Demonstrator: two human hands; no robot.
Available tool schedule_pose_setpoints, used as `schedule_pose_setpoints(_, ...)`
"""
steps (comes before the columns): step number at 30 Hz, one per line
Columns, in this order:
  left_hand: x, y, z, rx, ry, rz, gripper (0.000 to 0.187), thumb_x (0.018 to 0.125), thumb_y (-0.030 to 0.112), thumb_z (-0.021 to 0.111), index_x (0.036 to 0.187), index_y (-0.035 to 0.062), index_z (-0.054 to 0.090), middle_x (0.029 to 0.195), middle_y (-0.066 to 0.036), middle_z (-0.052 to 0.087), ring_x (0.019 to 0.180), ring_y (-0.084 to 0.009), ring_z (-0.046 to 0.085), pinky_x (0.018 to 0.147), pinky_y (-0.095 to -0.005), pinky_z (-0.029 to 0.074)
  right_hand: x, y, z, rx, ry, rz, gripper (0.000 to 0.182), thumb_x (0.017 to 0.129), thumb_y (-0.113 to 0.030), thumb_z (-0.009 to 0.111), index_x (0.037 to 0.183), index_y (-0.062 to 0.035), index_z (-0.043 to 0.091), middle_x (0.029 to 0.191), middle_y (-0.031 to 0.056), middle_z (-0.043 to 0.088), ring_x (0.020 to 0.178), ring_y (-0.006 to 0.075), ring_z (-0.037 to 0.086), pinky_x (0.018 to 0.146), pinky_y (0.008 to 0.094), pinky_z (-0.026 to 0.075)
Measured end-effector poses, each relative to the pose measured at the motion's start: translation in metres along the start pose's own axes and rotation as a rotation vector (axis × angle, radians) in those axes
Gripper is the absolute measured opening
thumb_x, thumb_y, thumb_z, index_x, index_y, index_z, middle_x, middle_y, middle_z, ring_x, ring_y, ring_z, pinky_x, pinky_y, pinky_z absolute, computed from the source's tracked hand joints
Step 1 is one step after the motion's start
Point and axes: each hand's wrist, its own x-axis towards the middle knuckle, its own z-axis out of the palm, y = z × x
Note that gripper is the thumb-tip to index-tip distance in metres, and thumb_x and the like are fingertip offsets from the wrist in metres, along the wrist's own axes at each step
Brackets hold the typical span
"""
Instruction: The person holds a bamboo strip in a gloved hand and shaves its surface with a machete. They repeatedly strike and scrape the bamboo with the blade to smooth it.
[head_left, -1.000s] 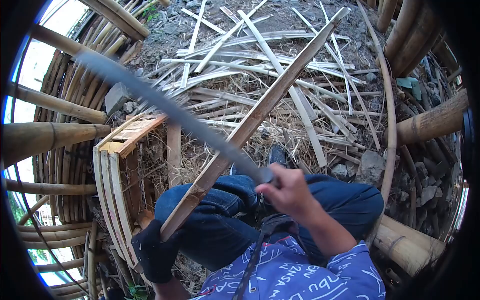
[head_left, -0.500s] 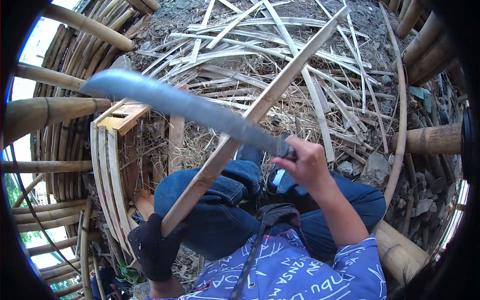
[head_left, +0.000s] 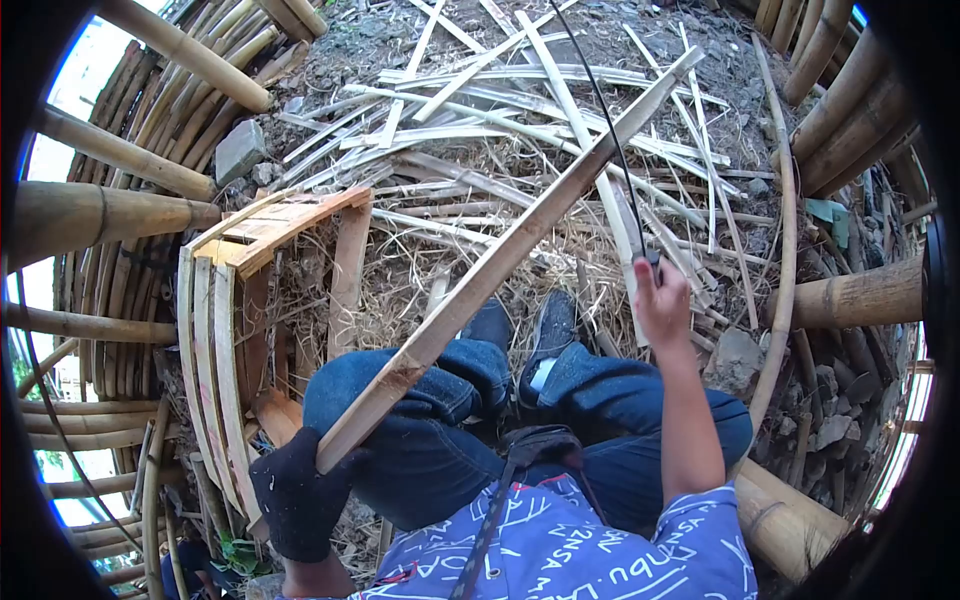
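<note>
My left hand (head_left: 298, 495), in a black glove, is closed around the lower end of a long split bamboo slat (head_left: 465, 290). The slat slants up and to the right across my knees, its tapered tip pointing away from me. My bare right hand (head_left: 662, 305) grips a machete (head_left: 622, 160) by its handle, to the right of the slat. The blade points forward and is seen edge-on as a thin dark line. In this view it crosses over the upper part of the slat.
A wooden crate (head_left: 230, 370) stands at my left. Many pale bamboo strips (head_left: 480, 110) lie crisscrossed on the ground ahead, among shavings. Thick bamboo poles (head_left: 120, 210) line the left side; another pole (head_left: 850, 298) and rocks (head_left: 735, 360) are at the right.
My right hand has swung the machete away to the right and forward, turning its blade from broadside to edge-on. The slat stays in my left hand, nearly unmoved.
</note>
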Motion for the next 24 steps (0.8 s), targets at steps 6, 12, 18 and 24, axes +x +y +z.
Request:
schedule_pose_setpoints(6,0.002,0.004,0.0,0.004,-0.042,0.03,0.04,0.059,0.032,0.083,0.069,0.0058,0.054,0.056,-0.014,0.052,0.052,-0.0331,0.055,0.05,-0.0404,0.039,-0.056,-0.076,0.02,0.489,-0.226,0.092,0.058,0.085,-0.06,0.056,0.081,-0.002,0.061,0.049,-0.0012,0.048,0.045,0.0076,0.048,0.043,0.0245,0.034)
schedule_pose_setpoints(12,-0.02,-0.011,0.015,0.046,0.151,0.074,0.033,0.058,0.021,0.083,0.078,0.0069,0.061,0.062,-0.012,0.057,0.059,-0.0315,0.058,0.054,-0.0402,0.041,-0.061,-0.143,0.024,0.379,-0.46,-0.14,0.047,0.083,-0.049,0.065,0.078,-0.0028,0.059,0.05,0.007,0.051,0.047,0.0205,0.058,0.045,0.0317,0.041)
schedule_pose_setpoints(18,-0.017,-0.003,0.007,0.066,0.134,0.081,0.031,0.061,0.022,0.081,0.08,0.0059,0.062,0.062,-0.012,0.057,0.059,-0.0301,0.059,0.054,-0.0394,0.042,-0.053,-0.152,0.026,0.004,-0.445,-0.292,0.052,0.079,-0.056,0.064,0.071,-0.0053,0.053,0.055,0.0129,0.058,0.053,0.0315,0.062,0.047,0.038,0.048)
schedule_pose_setpoints(24,-0.004,0.008,-0.008,0.063,-0.019,0.056,0.033,0.064,0.03,0.08,0.077,0.0066,0.061,0.059,-0.012,0.057,0.055,-0.0293,0.059,0.053,-0.0391,0.042,-0.042,-0.124,0.029,-0.214,-0.391,-0.455,0.056,0.076,-0.062,0.061,0.071,-0.0068,0.054,0.055,0.0103,0.058,0.051,0.0284,0.061,0.046,0.037,0.048)
